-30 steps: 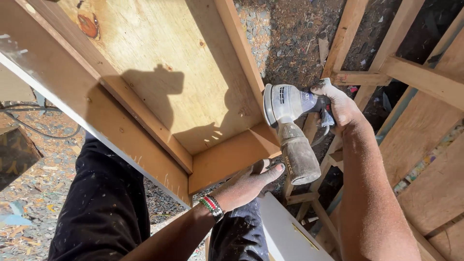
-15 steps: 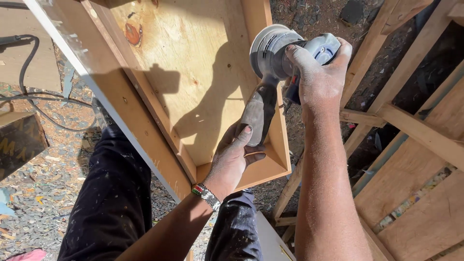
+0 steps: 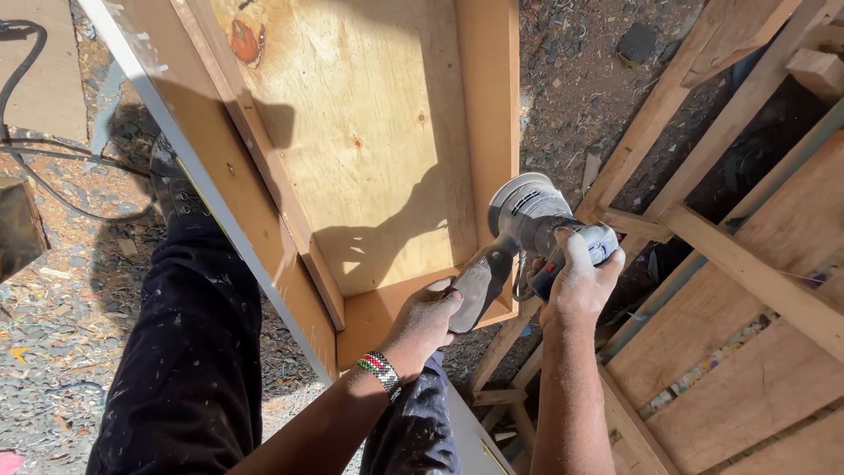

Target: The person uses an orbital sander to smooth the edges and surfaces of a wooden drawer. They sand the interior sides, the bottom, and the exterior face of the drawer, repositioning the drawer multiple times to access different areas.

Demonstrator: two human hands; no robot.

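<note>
Your right hand (image 3: 576,281) is clamped on the grey sander (image 3: 527,220), right of centre, its disc against the wooden box's (image 3: 378,132) right outer edge; your left hand (image 3: 426,321) grips the box's lower rim beside the sander's dust bag (image 3: 475,295); open gravel (image 3: 576,97) lies above, timber frames (image 3: 730,255) crowd the right.

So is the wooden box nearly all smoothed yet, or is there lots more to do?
Hard to say how far along. The wooden box is already put together, and pale dust coats both hands. Just now the right hand holds the grey sander at the box's right side wall, while the left hand grips the near end. Which faces remain rough cannot be told.
</note>
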